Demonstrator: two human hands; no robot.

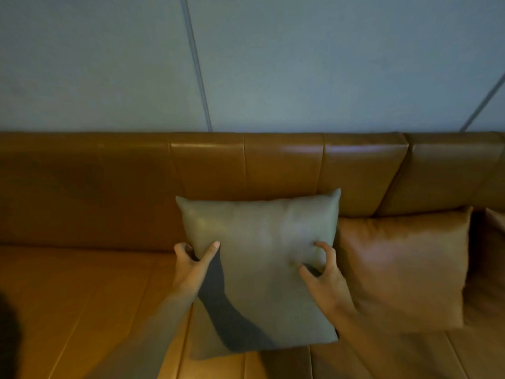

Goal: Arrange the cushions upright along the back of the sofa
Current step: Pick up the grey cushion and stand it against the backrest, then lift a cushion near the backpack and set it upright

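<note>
An olive-green cushion (259, 242) stands upright on the seat, leaning against the back of the tan leather sofa (109, 187). My left hand (191, 266) grips its left edge, thumb on the front and fingers behind. My right hand (325, 280) pinches the front face near the right edge with curled fingers. To its right a tan leather cushion (404, 266) leans upright against the backrest, touching the green one. The corner of a third cushion (496, 218) shows at the far right edge.
The sofa seat (82, 296) stretches away to the left of the green cushion. A pale grey wall (300, 64) with thin vertical strips rises behind the backrest. A dark blurred shape sits at the bottom left corner.
</note>
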